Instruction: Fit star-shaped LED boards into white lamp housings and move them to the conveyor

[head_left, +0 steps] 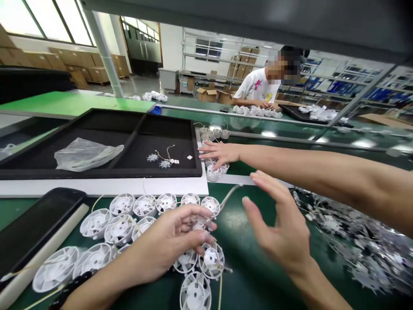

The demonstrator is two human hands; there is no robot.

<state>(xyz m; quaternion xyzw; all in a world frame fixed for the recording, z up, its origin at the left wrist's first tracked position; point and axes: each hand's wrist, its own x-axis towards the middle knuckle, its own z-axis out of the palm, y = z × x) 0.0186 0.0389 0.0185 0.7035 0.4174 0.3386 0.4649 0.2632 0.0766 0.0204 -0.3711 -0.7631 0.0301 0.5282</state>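
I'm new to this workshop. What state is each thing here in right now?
Left hand, curled over the white parts, fingertips among them.
Right hand, open, holding nothing.
Co-worker's hand, stretched out, fingers spread.
White plastic vaned parts, lying loose, wires attached.
Metal star parts, tangled in a heap.
Black tray, divided into compartments.
Plastic bag, crumpled.
Phone, screen dark.

Bright factory hall, as I see it from my remote station.
I can make out tall slanted windows (48, 19) letting in daylight, stacked cardboard cartons (74, 62) beneath them, a grey concrete floor (138, 84), and a pale steel column (105, 51). Dark double doors (142, 45) stand in the far white wall (171, 43), with white metal shelving racks (213, 56) holding more cartons to their right.
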